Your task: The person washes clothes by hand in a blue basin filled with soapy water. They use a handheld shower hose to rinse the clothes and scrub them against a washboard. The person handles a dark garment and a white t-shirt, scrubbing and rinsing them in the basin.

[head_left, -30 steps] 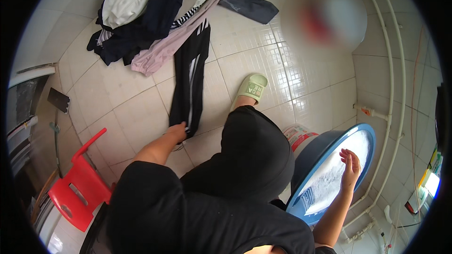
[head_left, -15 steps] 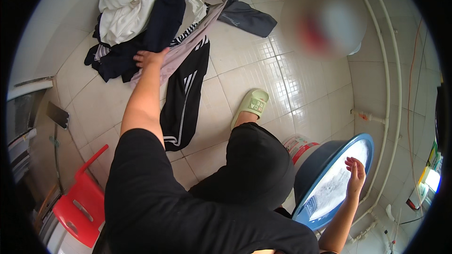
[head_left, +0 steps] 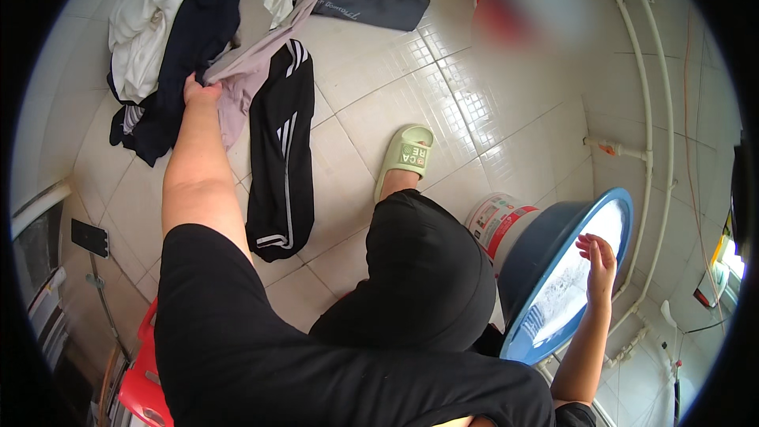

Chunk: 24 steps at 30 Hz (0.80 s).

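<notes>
On the tiled floor at the far left lies a heap of clothes. My left hand [head_left: 203, 92] reaches into it, fingers closed on the pale mauve garment [head_left: 237, 83], beside a navy garment [head_left: 194, 28]. Left of these sits a bunched white garment [head_left: 146, 28]. Black trousers with white stripes [head_left: 277, 166] are stretched out nearer to me. At the right, my right hand [head_left: 601, 265] hovers over a blue basin [head_left: 541, 245] of foamy water with some striped cloth in it. Its fingers are loosely bent, and nothing is in them.
A white and red bucket [head_left: 494, 217] stands under the basin. A red plastic chair [head_left: 146, 383] is at the lower left, near a phone on a stand [head_left: 90, 238]. White pipes [head_left: 644, 95] run along the right wall. Dark grey cloth [head_left: 375, 1] lies at the back.
The view has shifted, so the clothes sit further left. My left hand has gone from resting on the navy cloth to gripping the mauve garment, whose edge is lifted. My right hand stays over the basin.
</notes>
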Each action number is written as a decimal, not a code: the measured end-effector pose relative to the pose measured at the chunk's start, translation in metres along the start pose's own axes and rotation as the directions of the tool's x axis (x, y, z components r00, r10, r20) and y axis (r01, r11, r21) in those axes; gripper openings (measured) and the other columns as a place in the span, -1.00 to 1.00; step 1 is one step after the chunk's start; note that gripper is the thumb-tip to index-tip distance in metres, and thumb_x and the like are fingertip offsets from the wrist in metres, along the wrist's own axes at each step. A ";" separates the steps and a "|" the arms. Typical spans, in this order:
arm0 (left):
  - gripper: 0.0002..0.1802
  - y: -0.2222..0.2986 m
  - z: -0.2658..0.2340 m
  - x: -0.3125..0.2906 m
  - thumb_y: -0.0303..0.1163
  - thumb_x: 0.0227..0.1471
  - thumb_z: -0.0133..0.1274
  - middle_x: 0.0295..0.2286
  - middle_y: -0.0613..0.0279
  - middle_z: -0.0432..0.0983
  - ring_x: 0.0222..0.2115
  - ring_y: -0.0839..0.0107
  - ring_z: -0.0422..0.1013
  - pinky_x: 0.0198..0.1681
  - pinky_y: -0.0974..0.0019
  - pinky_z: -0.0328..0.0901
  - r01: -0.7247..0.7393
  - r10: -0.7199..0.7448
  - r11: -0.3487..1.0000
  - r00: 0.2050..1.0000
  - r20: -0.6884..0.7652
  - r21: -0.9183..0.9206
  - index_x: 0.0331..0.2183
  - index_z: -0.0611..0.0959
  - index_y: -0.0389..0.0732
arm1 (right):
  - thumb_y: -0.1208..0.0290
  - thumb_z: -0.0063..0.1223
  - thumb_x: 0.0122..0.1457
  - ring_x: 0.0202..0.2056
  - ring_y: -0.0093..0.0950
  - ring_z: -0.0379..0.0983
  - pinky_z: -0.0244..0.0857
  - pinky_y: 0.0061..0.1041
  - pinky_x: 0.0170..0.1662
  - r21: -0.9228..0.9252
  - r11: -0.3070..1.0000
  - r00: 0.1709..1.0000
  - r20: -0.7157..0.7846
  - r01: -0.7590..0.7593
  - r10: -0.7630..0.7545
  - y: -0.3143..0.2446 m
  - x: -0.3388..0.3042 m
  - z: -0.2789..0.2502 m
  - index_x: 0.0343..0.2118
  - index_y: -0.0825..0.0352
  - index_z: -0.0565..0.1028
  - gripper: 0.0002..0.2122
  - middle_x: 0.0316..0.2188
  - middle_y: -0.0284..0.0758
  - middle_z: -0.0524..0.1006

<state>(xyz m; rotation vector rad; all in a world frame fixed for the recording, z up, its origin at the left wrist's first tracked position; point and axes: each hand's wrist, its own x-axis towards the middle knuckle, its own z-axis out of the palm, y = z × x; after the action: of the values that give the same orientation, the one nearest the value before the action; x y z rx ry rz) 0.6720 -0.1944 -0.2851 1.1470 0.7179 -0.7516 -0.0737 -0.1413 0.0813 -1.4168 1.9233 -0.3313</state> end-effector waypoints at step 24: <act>-0.32 -0.118 -0.304 -0.343 0.06 -0.17 0.02 -0.10 0.12 0.34 -0.10 0.24 0.26 -0.02 0.19 0.16 0.501 -0.622 0.132 0.714 -0.321 0.856 -0.04 0.38 -0.13 | 0.34 -0.14 0.19 -0.24 -0.47 0.46 0.29 -0.54 -0.20 0.132 0.978 0.984 0.044 0.163 -0.170 0.017 -0.050 0.018 -0.21 0.38 0.44 -0.77 -0.28 -0.24 0.52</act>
<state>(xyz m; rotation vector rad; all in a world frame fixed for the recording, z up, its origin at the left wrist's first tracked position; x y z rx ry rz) 0.3487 0.1215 -0.1441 1.8301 0.6127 -2.0921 -0.0668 -0.0862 0.0773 -1.4893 1.7118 -0.4811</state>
